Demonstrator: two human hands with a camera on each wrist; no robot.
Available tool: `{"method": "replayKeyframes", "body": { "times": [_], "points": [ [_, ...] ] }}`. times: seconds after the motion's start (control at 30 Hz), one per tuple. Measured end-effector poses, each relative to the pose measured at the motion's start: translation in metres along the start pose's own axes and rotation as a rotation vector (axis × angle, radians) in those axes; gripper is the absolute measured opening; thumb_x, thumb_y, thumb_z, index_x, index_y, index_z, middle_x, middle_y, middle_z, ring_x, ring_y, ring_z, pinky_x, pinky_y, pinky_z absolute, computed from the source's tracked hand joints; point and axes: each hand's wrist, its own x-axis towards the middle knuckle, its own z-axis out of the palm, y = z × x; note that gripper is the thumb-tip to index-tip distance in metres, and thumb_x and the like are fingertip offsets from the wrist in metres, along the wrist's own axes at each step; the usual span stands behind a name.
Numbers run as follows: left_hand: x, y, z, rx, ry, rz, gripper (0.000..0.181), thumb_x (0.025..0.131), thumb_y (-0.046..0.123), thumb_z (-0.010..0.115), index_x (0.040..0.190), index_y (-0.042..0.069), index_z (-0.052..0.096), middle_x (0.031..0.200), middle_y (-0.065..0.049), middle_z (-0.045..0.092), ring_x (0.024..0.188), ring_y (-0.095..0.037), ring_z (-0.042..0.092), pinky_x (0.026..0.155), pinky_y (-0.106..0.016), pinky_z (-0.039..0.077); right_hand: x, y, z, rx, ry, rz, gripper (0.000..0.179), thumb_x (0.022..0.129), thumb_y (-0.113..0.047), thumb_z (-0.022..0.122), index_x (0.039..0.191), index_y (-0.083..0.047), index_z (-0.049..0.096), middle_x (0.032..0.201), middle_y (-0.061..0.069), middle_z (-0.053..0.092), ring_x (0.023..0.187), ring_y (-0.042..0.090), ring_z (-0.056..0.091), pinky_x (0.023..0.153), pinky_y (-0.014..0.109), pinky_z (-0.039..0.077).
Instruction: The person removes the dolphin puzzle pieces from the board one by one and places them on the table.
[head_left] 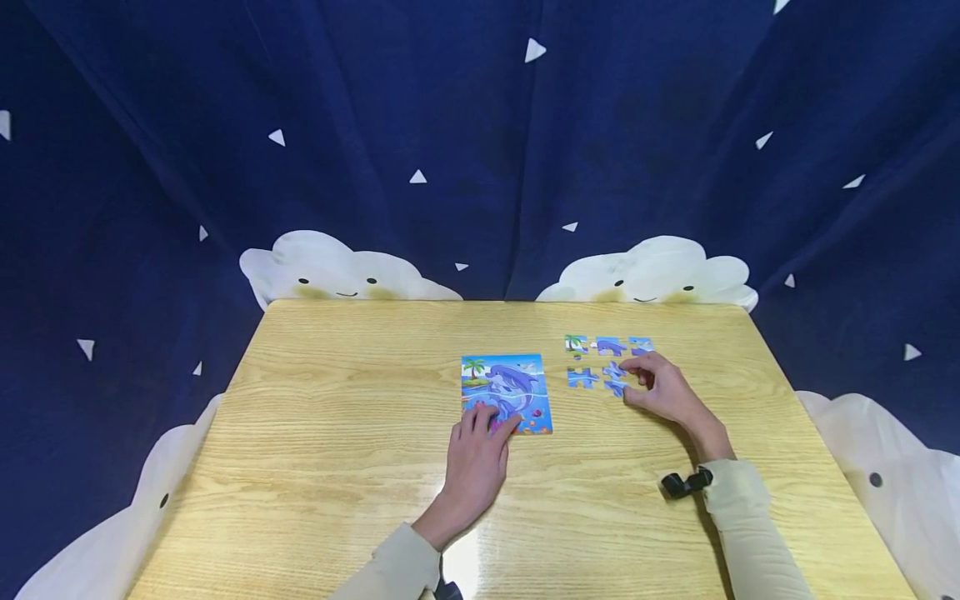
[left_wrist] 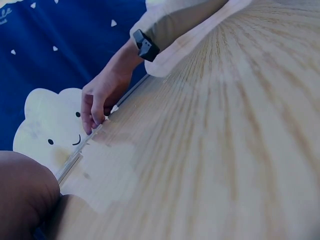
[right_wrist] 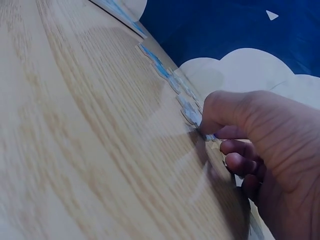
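We have the picture board [head_left: 538, 400] lying flat on the table [head_left: 315, 433], about midway along its far edge and set in from it, with our left hand [head_left: 476, 467] resting relaxed fingers and thumb on the board's near part. To its right, toward the table's far right corner, lie loose puzzle pieces [head_left: 581, 378] in two rows, and our right hand [head_left: 667, 392] seems to pinch one blue puzzle piece [head_left: 613, 387] of the near row between thumb and fingers, though its right end is partly hidden. We judge these pieces light, stiff and thin, card or thin wood, so they should slide easily on the smooth top and be awkward to lift when flat; we would take one by opposite sides, using its straight border where it has one, and spare the narrow knobs, which could bend or fray. The board looks just as light and rigid, best held by its edges. We find no brand we can read; in the left wrist view, lettering [left_wrist: 5, 16] on the curtain [left_wrist: 75, 55] is cut off, perhaps ending in "le".
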Motion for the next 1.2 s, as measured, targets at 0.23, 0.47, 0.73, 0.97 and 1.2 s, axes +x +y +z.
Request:
{"method": "replayKeyframes", "body": {
  "times": [0.23, 0.47, 0.73, 0.97, 1.2],
  "points": [
    [0.0, 0.0, -0.001, -0.005, -0.004, 0.004, 0.042, 0.102, 0.019, 0.059, 0.142, 0.036, 0.063, 0.136, -0.004, 0.054, 0.129, -0.029, 0.048, 0.096, -0.043, 0.045, -0.004, -0.007, 0.001, 0.044, 0.04, -0.02, 0.032, 0.089, -0.004, 0.073, 0.121, -0.001, 0.07, 0.097, 0.012, 0.059, 0.08, 0.022, 0.051, 0.067, 0.027, 0.042],
    [0.001, 0.0, -0.002, -0.006, 0.0, 0.01, 0.042, 0.102, 0.019, 0.06, 0.141, 0.035, 0.063, 0.136, -0.005, 0.054, 0.13, -0.03, 0.048, 0.096, -0.043, 0.045, -0.008, -0.022, 0.005, 0.083, 0.077, -0.05, 0.031, 0.09, -0.001, 0.073, 0.121, 0.0, 0.071, 0.101, 0.01, 0.063, 0.08, 0.021, 0.055, 0.066, 0.022, 0.047],
    [0.001, -0.001, -0.001, -0.005, 0.009, 0.013, 0.041, 0.102, 0.021, 0.059, 0.14, 0.035, 0.064, 0.136, -0.005, 0.055, 0.129, -0.03, 0.049, 0.095, -0.044, 0.045, -0.006, -0.047, 0.018, 0.126, 0.07, -0.127, 0.024, 0.09, 0.002, 0.074, 0.114, 0.001, 0.074, 0.094, 0.007, 0.064, 0.078, 0.017, 0.054, 0.065, 0.022, 0.046],
    [0.002, -0.001, -0.002, -0.013, 0.0, 0.011, 0.039, 0.103, 0.024, 0.057, 0.141, 0.034, 0.064, 0.137, -0.006, 0.055, 0.131, -0.031, 0.048, 0.097, -0.045, 0.045, -0.002, -0.074, 0.037, 0.198, -0.022, -0.173, 0.026, 0.089, 0.002, 0.075, 0.115, 0.003, 0.073, 0.095, 0.004, 0.065, 0.08, 0.02, 0.057, 0.065, 0.024, 0.05],
    [0.001, 0.0, -0.003, -0.028, -0.012, 0.005, 0.04, 0.104, 0.024, 0.057, 0.142, 0.034, 0.064, 0.138, -0.006, 0.055, 0.132, -0.032, 0.047, 0.099, -0.046, 0.045, 0.005, -0.095, 0.055, 0.165, -0.097, -0.243, 0.03, 0.089, -0.005, 0.076, 0.119, 0.001, 0.073, 0.095, 0.005, 0.066, 0.082, 0.021, 0.059, 0.069, 0.028, 0.05]
  ]
}}
